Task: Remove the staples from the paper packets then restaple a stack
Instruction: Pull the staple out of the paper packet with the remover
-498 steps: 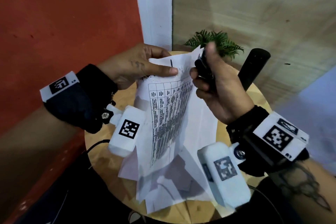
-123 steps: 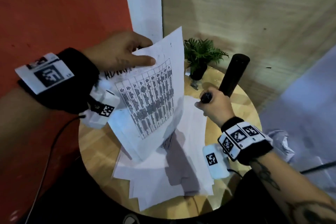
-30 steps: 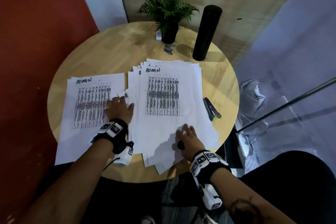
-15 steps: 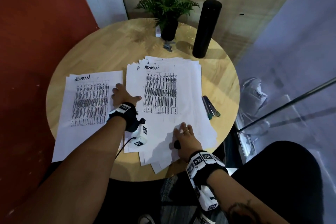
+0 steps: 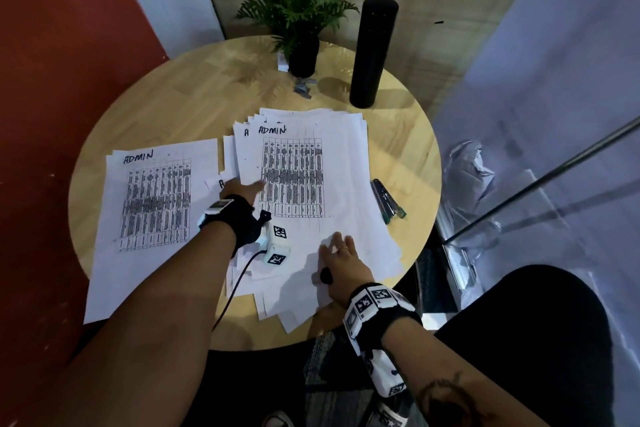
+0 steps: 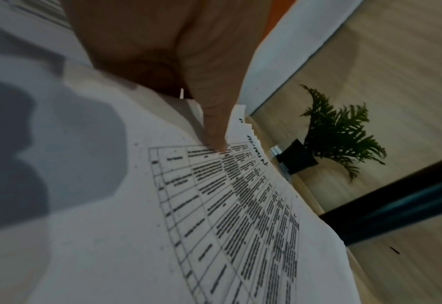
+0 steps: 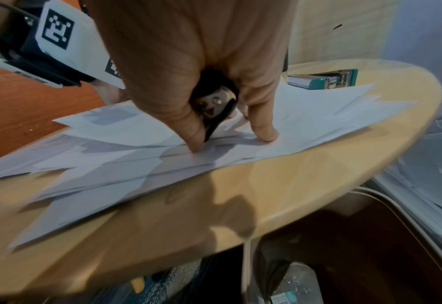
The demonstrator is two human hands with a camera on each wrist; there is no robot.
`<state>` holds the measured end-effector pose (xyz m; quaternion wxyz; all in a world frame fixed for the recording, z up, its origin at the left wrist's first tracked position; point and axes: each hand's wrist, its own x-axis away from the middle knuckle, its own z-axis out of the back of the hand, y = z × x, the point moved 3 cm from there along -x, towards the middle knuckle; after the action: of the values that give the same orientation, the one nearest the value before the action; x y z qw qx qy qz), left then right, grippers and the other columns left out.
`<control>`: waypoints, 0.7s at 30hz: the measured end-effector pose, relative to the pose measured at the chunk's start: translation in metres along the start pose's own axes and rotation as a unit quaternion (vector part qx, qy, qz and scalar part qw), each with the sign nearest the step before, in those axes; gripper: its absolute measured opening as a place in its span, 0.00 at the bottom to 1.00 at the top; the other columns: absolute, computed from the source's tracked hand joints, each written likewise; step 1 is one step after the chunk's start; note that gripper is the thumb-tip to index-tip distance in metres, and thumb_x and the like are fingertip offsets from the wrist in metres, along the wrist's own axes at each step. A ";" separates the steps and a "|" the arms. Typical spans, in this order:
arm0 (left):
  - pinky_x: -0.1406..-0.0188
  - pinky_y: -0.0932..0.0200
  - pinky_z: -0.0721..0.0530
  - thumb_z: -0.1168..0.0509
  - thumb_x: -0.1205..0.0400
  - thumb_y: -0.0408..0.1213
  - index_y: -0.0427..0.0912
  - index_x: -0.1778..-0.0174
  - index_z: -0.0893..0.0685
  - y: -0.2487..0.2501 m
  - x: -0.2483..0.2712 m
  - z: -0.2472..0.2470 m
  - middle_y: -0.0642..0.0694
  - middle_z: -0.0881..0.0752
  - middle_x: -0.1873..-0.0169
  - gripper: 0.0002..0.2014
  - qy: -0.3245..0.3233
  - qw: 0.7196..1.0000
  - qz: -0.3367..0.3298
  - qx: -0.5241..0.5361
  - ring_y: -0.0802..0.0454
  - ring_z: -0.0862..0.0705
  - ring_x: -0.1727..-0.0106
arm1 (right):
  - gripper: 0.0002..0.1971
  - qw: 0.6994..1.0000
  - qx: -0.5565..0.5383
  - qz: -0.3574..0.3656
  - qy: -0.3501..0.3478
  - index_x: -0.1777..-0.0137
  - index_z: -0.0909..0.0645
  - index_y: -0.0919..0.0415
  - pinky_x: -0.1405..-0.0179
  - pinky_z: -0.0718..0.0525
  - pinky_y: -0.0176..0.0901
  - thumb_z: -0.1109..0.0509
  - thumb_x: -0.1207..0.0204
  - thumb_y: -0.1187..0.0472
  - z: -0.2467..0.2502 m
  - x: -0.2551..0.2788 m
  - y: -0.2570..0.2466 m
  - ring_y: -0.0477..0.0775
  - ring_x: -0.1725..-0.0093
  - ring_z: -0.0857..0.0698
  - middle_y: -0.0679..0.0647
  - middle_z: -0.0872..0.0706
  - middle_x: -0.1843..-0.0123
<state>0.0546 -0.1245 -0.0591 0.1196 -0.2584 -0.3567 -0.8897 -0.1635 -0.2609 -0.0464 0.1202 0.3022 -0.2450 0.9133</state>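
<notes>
A loose paper stack (image 5: 341, 163), its top sheet headed ADMIN, lies in the middle of the round wooden table (image 5: 173, 104). A second ADMIN packet (image 5: 156, 198) lies to its left. My left hand (image 5: 247, 187) holds the stack's left edge, with the thumb (image 6: 214, 135) pressed on the top sheet and the fingers hidden under the sheets. My right hand (image 5: 337, 248) rests on the stack's near end, fingertips (image 7: 265, 134) on the paper. It grips a black staple remover (image 7: 214, 102). A teal and grey stapler (image 5: 388, 199) lies just right of the stack.
A potted plant (image 5: 298, 21) and a tall black bottle (image 5: 372, 52) stand at the table's far edge, with a few loose staple strips (image 5: 303, 87) between them. A bin with a clear liner (image 7: 292, 279) sits under the table's near right edge.
My left hand has moved right, off the left packet and onto the left edge of the middle stack. The right hand has stayed on the stack's near end with the staple remover.
</notes>
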 end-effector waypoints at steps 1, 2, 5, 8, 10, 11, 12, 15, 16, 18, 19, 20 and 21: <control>0.41 0.56 0.27 0.34 0.19 0.49 0.32 0.22 0.36 0.003 0.001 0.001 0.37 0.29 0.25 0.35 0.002 1.000 -0.005 0.015 0.38 0.26 0.28 | 0.31 1.000 0.002 0.001 0.000 0.18 0.48 0.54 0.29 0.28 0.60 0.40 0.18 0.63 0.000 0.000 0.000 0.59 0.18 0.64 0.54 0.64 0.16; 0.35 0.56 0.29 0.36 0.18 0.48 0.32 0.20 0.39 0.006 0.000 0.000 0.36 0.34 0.22 0.35 -0.003 0.999 -0.012 0.031 0.39 0.31 0.24 | 0.31 1.000 0.004 0.004 -0.002 0.18 0.48 0.54 0.29 0.28 0.60 0.40 0.18 0.63 0.000 0.000 0.000 0.59 0.18 0.64 0.54 0.63 0.16; 0.26 0.55 0.37 0.36 0.17 0.41 0.31 0.20 0.40 0.011 0.007 0.004 0.37 0.38 0.20 0.33 -0.020 1.000 -0.002 0.022 0.41 0.35 0.21 | 0.31 1.000 0.007 0.006 -0.006 0.18 0.48 0.54 0.28 0.29 0.59 0.41 0.18 0.65 0.002 0.001 0.000 0.58 0.18 0.64 0.54 0.63 0.16; 0.32 0.52 0.25 0.31 0.20 0.36 0.29 0.31 0.24 0.008 0.005 0.009 0.34 0.21 0.32 0.23 -0.008 0.997 -0.049 0.056 0.39 0.22 0.31 | 0.29 1.000 0.007 0.014 -0.006 0.19 0.44 0.54 0.27 0.29 0.57 0.43 0.19 0.67 0.005 -0.001 0.002 0.59 0.17 0.60 0.55 0.58 0.16; 0.37 0.53 0.22 0.30 0.21 0.34 0.28 0.37 0.18 0.007 0.011 0.015 0.33 0.16 0.39 0.19 0.017 0.992 -0.095 0.078 0.39 0.18 0.37 | 0.22 0.999 0.016 0.038 0.007 0.26 0.34 0.59 0.31 0.27 0.51 0.42 0.20 0.66 0.013 -0.005 0.002 0.61 0.19 0.46 0.60 0.44 0.20; 0.38 0.53 0.22 0.30 0.22 0.33 0.28 0.38 0.18 0.008 0.015 0.018 0.32 0.16 0.40 0.18 0.021 0.989 -0.114 0.095 0.38 0.17 0.38 | 0.17 0.999 0.020 0.044 0.011 0.31 0.28 0.62 0.36 0.26 0.48 0.41 0.20 0.64 0.020 -0.006 0.001 0.62 0.24 0.37 0.62 0.35 0.26; 0.37 0.53 0.21 0.30 0.22 0.31 0.27 0.37 0.18 0.009 0.019 0.022 0.31 0.17 0.39 0.18 0.020 0.984 -0.135 0.118 0.39 0.17 0.37 | 0.15 0.999 0.014 0.050 0.018 0.36 0.24 0.64 0.40 0.26 0.46 0.40 0.20 0.62 0.029 -0.007 0.000 0.62 0.30 0.29 0.63 0.28 0.32; 0.47 0.65 0.18 0.31 0.23 0.26 0.26 0.34 0.22 0.020 0.035 0.032 0.33 0.19 0.38 0.20 0.003 0.967 -0.176 0.187 0.45 0.17 0.41 | 0.13 0.995 -0.073 0.029 0.069 0.42 0.19 0.67 0.51 0.28 0.39 0.37 0.21 0.61 0.063 -0.009 0.001 0.62 0.40 0.19 0.64 0.16 0.41; 0.55 0.72 0.17 0.32 0.23 0.24 0.25 0.34 0.23 0.023 0.040 0.036 0.35 0.20 0.38 0.21 -0.005 0.959 -0.186 0.213 0.50 0.16 0.46 | 0.13 0.989 -0.105 0.018 0.106 0.41 0.19 0.68 0.52 0.28 0.38 0.36 0.21 0.62 0.075 -0.012 0.004 0.62 0.40 0.18 0.65 0.16 0.41; 0.63 0.78 0.19 0.34 0.23 0.21 0.23 0.33 0.25 0.027 0.044 0.041 0.35 0.21 0.39 0.21 -0.023 0.947 -0.204 0.248 0.65 0.14 0.61 | 0.16 0.964 -0.179 -0.009 0.195 0.36 0.22 0.72 0.48 0.28 0.37 0.36 0.22 0.67 0.098 -0.024 0.015 0.63 0.37 0.19 0.69 0.19 0.36; 0.64 0.78 0.19 0.34 0.23 0.20 0.22 0.33 0.25 0.029 0.046 0.044 0.35 0.22 0.39 0.21 -0.034 0.942 -0.211 0.259 0.71 0.15 0.67 | 0.19 0.948 -0.221 -0.024 0.227 0.32 0.26 0.73 0.44 0.28 0.39 0.34 0.23 0.67 0.107 -0.032 0.021 0.62 0.34 0.22 0.70 0.24 0.31; 0.64 0.78 0.20 0.34 0.22 0.20 0.23 0.33 0.25 0.030 0.046 0.048 0.37 0.22 0.39 0.21 -0.038 0.938 -0.213 0.270 0.73 0.16 0.69 | 0.25 0.930 -0.272 -0.029 0.246 0.28 0.32 0.72 0.41 0.26 0.43 0.32 0.23 0.65 0.116 -0.038 0.025 0.61 0.33 0.25 0.69 0.33 0.25; 0.63 0.78 0.19 0.34 0.22 0.20 0.23 0.33 0.25 0.029 0.045 0.051 0.39 0.21 0.40 0.21 -0.043 0.937 -0.211 0.277 0.74 0.16 0.70 | 0.31 0.908 -0.336 -0.034 0.247 0.24 0.38 0.68 0.42 0.22 0.47 0.31 0.23 0.63 0.123 -0.043 0.028 0.60 0.32 0.28 0.67 0.41 0.22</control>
<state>0.0473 -0.1107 0.0135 -0.0192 -0.1723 -0.6399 -0.7487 -0.0793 -0.3518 0.0029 0.3024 0.0172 -0.4891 0.8179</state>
